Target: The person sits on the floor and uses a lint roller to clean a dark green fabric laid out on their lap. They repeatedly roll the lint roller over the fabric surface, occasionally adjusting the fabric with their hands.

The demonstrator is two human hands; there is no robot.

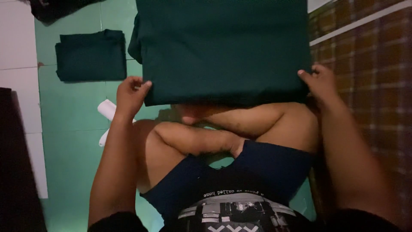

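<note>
Between the two hands hangs a dark green cloth (223, 47), the biggest thing in view, spread flat and wide and held up over the crossed bare legs (227, 129). Its lower edge runs straight from one grip to the other. Right of the right hand lies a brown checked mat (369, 64). Beyond the left hand, well apart from it on the green floor (73, 141), sits a folded pile (91, 55) of the same dark green. Just below the left hand, beside the knee, lies a white roll (106, 109), partly hidden by the forearm. The left hand (130, 95) pinches the cloth's lower left corner, thumb on the near face, fingers curled shut on it. The right hand (319, 81) clamps the lower right corner the same way, its fingertips on the fabric's edge.
</note>
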